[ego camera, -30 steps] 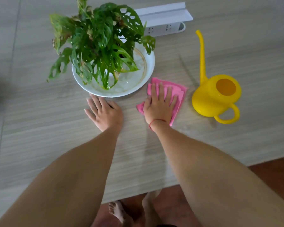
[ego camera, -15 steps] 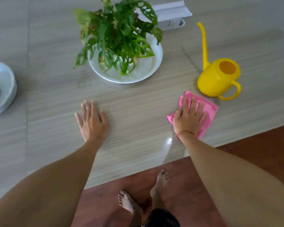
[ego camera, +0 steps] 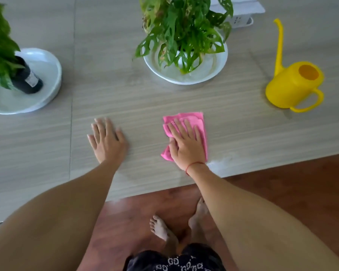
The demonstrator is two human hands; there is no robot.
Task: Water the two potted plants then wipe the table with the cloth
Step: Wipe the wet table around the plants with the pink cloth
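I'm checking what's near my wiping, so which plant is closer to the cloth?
The holed-leaf plant in the dish straight beyond the cloth; the other plant, in a dark pot, stands far to the left.

White power strip (ego camera: pixel 241 20) with socket holes visible, at the far side of the table (ego camera: pixel 125 98), flat white box (ego camera: pixel 243 5) just behind it, reddish-brown wood floor (ego camera: pixel 292 182) below the near table edge, black shorts (ego camera: pixel 174 261) with white letter pattern.

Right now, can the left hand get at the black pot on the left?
Probably yes. The left hand rests flat on the table, holding nothing, and nothing stands between it and the black pot in its white dish.
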